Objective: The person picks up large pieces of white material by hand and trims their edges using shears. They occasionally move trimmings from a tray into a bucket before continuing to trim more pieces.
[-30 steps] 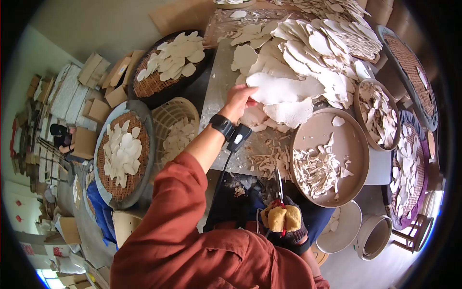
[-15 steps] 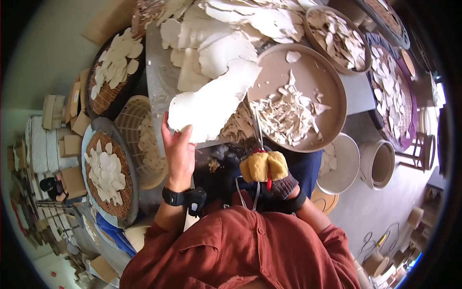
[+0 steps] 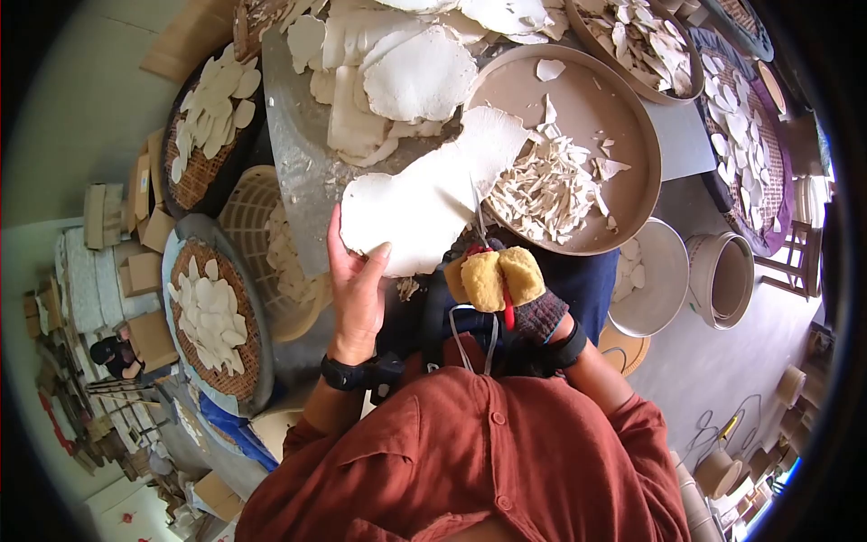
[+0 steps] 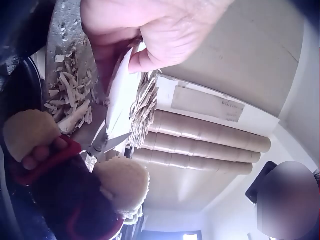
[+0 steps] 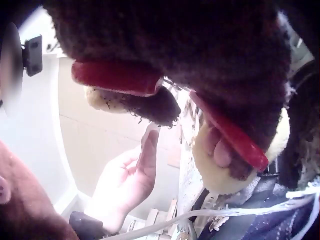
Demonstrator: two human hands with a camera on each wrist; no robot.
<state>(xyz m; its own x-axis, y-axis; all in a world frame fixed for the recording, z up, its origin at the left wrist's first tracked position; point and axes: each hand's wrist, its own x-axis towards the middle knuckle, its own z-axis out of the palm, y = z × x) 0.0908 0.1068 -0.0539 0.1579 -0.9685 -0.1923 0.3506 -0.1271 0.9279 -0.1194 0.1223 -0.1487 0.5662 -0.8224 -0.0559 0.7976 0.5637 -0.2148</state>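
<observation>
In the head view my left hand (image 3: pixel 358 294) pinches the lower left edge of a large, thin, off-white sheet (image 3: pixel 420 212) with a wavy outline, thumb on top. My right hand (image 3: pixel 542 318), in a dark knitted glove, grips red-handled scissors (image 4: pixel 112 144) with yellow spongy padding (image 3: pixel 508 278) about the handles. Parted blades point at the sheet's near edge in the left wrist view. Bare fingertips show through the red handle (image 5: pixel 227 132) in the right wrist view. The sheet's right end overlaps a round tray (image 3: pixel 623 99) of narrow off-white scraps (image 3: pixel 546 194).
Similar sheets (image 3: pixel 420 72) lie piled on the metal tabletop (image 3: pixel 298 181). A second round tray of pieces (image 3: pixel 641 45) stands at the back right. On the left are a plastic basket (image 3: pixel 239 212) and woven trays of rounded pieces (image 3: pixel 208 316); a pale bucket (image 3: pixel 668 289) stands at the right.
My left hand has drawn the sheet off the pile toward my body, then slightly right to the scissors. My right hand has stayed in front of my body with the scissors. The view has shifted.
</observation>
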